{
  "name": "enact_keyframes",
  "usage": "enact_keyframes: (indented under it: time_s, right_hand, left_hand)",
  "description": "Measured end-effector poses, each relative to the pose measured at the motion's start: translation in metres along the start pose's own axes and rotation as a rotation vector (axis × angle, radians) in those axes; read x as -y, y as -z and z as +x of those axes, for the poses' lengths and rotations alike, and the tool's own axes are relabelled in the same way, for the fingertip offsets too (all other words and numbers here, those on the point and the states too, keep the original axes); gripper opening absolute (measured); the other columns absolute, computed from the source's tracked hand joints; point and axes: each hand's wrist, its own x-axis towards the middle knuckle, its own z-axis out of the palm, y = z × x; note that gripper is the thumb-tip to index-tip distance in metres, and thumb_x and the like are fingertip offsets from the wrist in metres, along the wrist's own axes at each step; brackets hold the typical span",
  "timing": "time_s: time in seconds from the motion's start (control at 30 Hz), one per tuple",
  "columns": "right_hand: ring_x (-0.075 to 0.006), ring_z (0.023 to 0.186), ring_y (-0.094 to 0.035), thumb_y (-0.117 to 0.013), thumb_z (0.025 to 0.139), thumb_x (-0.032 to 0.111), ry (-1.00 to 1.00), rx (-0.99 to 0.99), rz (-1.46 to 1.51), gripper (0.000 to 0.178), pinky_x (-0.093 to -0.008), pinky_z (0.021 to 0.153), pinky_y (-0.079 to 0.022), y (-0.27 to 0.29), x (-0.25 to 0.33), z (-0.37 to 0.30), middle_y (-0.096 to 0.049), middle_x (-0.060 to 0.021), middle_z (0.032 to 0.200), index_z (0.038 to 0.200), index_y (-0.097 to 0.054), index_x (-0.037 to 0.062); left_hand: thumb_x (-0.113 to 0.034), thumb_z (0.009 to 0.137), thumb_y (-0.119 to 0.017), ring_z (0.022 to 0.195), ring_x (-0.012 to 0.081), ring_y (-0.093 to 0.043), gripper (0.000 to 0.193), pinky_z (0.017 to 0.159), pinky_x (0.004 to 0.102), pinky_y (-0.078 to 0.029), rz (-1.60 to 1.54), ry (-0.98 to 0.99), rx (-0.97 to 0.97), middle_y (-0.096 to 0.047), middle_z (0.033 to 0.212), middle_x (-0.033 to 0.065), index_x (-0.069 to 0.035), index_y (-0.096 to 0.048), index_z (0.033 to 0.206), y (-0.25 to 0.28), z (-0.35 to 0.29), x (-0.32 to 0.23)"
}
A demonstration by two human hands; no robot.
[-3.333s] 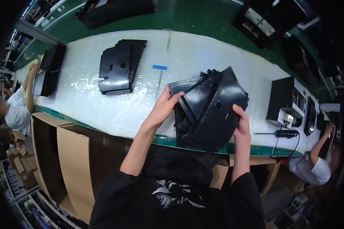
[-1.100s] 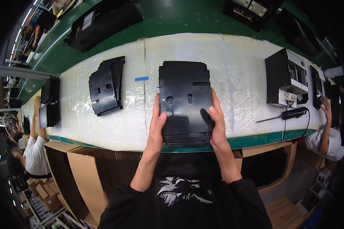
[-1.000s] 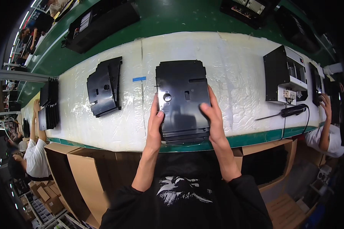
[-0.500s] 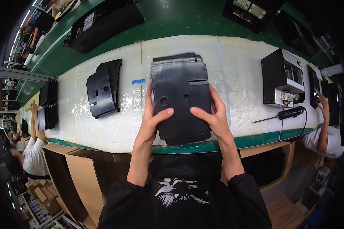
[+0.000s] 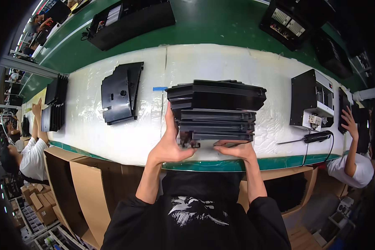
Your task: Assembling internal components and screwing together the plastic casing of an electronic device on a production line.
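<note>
Between my two hands is a stack of black plastic panels (image 5: 221,102), tipped so that the layered edges of several panels face me. My left hand (image 5: 171,139) grips its left side, thumb along the lower edge. On the right side, my right hand (image 5: 239,150) holds the stack, with the thumb under the near edge and the other fingers hidden behind it. To the left, a couple of black panels (image 5: 121,93) lie overlapping on the white, film-covered bench top (image 5: 152,141). A strip of blue tape (image 5: 159,88) is stuck near the stack.
At right are a black-and-white metal device (image 5: 312,100) and a corded electric screwdriver (image 5: 316,136). Further black panels (image 5: 53,116) stand at far left. Open cardboard boxes (image 5: 87,187) sit below the bench edge. Co-workers' hands (image 5: 349,121) are at both ends.
The stack has turned from its flat face to its layered edge, tilting up in my hands. My thumbs have moved from the top face to the near lower edge.
</note>
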Motion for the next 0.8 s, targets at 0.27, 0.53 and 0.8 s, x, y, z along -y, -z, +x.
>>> enact_keyframes:
  time_s: [0.27,0.53,0.8]
  right_hand:
    - [-0.0212,0.115,-0.045,-0.092,0.043,0.022,-0.152,-0.132,0.073,0.105,-0.0331,0.097,-0.038,-0.004,-0.001,-0.006,-0.043,-0.0124,0.128,0.128,-0.037,-0.0012]
    - [-0.0351,0.134,-0.027,-0.085,0.054,0.030,0.190,-0.252,-0.118,0.111,-0.0422,0.108,-0.023,-0.014,-0.002,-0.012,-0.023,-0.0244,0.146,0.141,-0.023,0.0006]
    - [-0.0374,0.126,-0.040,-0.083,0.055,0.026,0.434,-0.341,-0.149,0.093,-0.0439,0.102,-0.036,-0.010,0.003,-0.005,-0.032,-0.0273,0.139,0.133,-0.037,0.0036]
  left_hand:
    - [-0.016,0.054,-0.085,0.134,0.0324,-0.022,0.137,0.106,0.0376,-0.026,0.226,-0.359,0.002,-0.012,0.147,0.0227,-0.009,0.020,0.142,0.009,0.001,0.008]
    - [-0.027,0.051,-0.090,0.137,0.0371,-0.017,0.135,0.109,0.0447,-0.022,0.032,-0.651,-0.123,-0.013,0.147,0.0264,-0.013,0.005,0.146,-0.012,0.000,0.013]
    - [-0.023,0.054,-0.089,0.121,0.0329,-0.043,0.082,0.101,0.0417,-0.034,-0.142,-0.460,-0.350,-0.034,0.135,0.0241,-0.010,-0.038,0.117,-0.021,-0.032,0.035]
